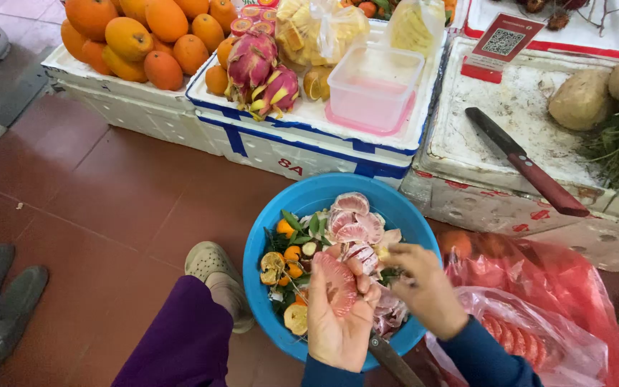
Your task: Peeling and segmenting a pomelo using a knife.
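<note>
a peeled pink pomelo segment (337,283) lies in the cupped left hand (339,315), held over the blue basin (302,197). the right hand (424,287), at 3 o'clock of the segment, pinches narrow on a bit of pith at its top. the basin holds pink peel scraps, leaves and small orange halves. at 12 o'clock, a white foam box (288,147) carries dragon fruits (259,72) and a clear lidded tub (374,86). at 2 o'clock a knife (524,161) rests on another foam box. at 4 o'clock a clear bag (531,344) holds peeled segments.

The blue basin (309,197) is half hidden by hands; the orange pile (145,36) is cropped.
</note>
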